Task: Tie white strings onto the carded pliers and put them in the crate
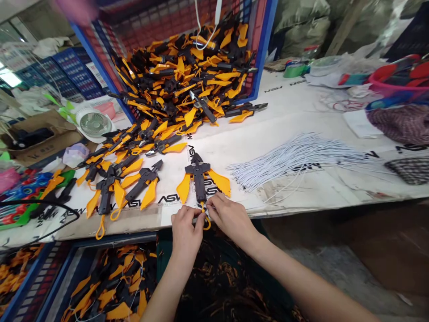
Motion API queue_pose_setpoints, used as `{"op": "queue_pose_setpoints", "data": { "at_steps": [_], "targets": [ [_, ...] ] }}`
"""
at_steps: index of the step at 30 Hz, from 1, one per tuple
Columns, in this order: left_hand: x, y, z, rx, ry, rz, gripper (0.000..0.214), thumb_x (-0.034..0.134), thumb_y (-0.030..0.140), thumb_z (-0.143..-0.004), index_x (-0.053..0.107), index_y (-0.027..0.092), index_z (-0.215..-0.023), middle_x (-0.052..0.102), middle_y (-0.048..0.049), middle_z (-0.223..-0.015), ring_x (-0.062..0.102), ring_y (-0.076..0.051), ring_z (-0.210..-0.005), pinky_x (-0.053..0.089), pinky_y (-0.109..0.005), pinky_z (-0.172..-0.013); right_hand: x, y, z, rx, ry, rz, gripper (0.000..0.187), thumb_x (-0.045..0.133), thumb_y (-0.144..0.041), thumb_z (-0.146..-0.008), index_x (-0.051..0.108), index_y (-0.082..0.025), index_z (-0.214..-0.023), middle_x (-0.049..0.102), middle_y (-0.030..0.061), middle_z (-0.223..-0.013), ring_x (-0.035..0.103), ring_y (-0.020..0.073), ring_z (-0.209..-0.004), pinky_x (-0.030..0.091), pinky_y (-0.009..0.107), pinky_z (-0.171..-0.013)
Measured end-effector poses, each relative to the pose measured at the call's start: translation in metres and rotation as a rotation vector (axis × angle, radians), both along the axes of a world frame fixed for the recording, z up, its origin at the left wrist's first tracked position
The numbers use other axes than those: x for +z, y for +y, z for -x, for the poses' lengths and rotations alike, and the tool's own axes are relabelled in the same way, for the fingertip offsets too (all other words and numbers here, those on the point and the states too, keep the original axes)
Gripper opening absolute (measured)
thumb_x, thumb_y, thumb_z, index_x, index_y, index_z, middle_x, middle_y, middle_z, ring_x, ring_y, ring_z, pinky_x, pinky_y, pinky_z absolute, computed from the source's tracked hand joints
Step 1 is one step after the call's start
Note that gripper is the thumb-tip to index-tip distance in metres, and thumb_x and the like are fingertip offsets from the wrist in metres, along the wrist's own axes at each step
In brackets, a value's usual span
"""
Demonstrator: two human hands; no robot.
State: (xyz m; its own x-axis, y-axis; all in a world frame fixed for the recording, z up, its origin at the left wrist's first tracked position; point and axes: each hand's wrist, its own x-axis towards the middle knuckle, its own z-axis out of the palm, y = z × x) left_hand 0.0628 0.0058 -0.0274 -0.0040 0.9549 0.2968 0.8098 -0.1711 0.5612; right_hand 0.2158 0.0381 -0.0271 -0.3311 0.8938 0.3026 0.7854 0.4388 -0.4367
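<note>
A black and orange plastic toy piece (pixel 200 178) lies flat near the table's front edge, its orange wings spread to both sides. An orange loop (pixel 207 222) hangs from its near end. My left hand (pixel 185 233) pinches at that loop from the left. My right hand (pixel 229 215) pinches it from the right, fingertips meeting my left hand's. A thin white string seems to run between the fingers, too small to be sure. A bundle of white strings (pixel 295 160) lies to the right of the toy piece.
A tipped blue and red crate (pixel 264 40) spills a heap of the same toy pieces (pixel 187 76) across the table (pixel 268 116). More lie at the left (pixel 117 183) and in a crate below (pixel 107 286). A small fan (pixel 94 124) and clutter stand around.
</note>
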Motion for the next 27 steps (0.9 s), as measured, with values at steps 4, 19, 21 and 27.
{"op": "queue_pose_setpoints", "data": {
  "at_steps": [4, 19, 21, 27],
  "targets": [
    [-0.0014, -0.004, -0.0059, -0.007, 0.012, 0.016, 0.009, 0.063, 0.024, -0.089, 0.067, 0.021, -0.082, 0.069, -0.0018, -0.085, 0.064, -0.02, -0.087, 0.04, -0.037, -0.082, -0.0041, -0.0008, -0.0044, -0.022, 0.081, 0.039, 0.013, 0.047, -0.022, -0.097, 0.057, -0.021, -0.088, 0.066, 0.0034, -0.091, 0.066, 0.0175, -0.076, 0.044, 0.027, -0.062],
    [-0.0034, -0.0063, -0.0085, -0.005, 0.009, 0.039, 0.01, 0.061, 0.026, -0.09, 0.068, 0.022, -0.084, 0.068, -0.0028, -0.088, 0.063, -0.02, -0.089, 0.04, -0.038, -0.084, -0.0096, -0.0037, -0.0097, 0.036, 0.048, -0.021, 0.013, 0.046, -0.023, -0.097, 0.056, -0.021, -0.089, 0.065, 0.0048, -0.091, 0.067, 0.0195, -0.076, 0.044, 0.028, -0.059],
    [-0.0038, -0.0064, -0.0084, -0.008, 0.011, 0.038, 0.01, 0.06, 0.026, -0.091, 0.067, 0.022, -0.084, 0.068, -0.0028, -0.088, 0.063, -0.02, -0.089, 0.039, -0.037, -0.083, -0.0096, -0.0031, -0.0088, 0.009, 0.078, -0.009, 0.014, 0.045, -0.024, -0.097, 0.056, -0.021, -0.088, 0.066, 0.0042, -0.09, 0.067, 0.0187, -0.074, 0.044, 0.028, -0.059],
    [-0.004, -0.006, -0.0083, -0.012, 0.01, 0.024, 0.007, 0.063, 0.024, -0.089, 0.068, 0.022, -0.085, 0.069, -0.0021, -0.088, 0.064, -0.02, -0.089, 0.04, -0.036, -0.082, -0.0102, -0.0047, -0.0073, -0.008, 0.088, -0.014, 0.015, 0.044, -0.025, -0.097, 0.056, -0.022, -0.089, 0.066, 0.0046, -0.09, 0.067, 0.019, -0.074, 0.043, 0.027, -0.057]
  ]
}}
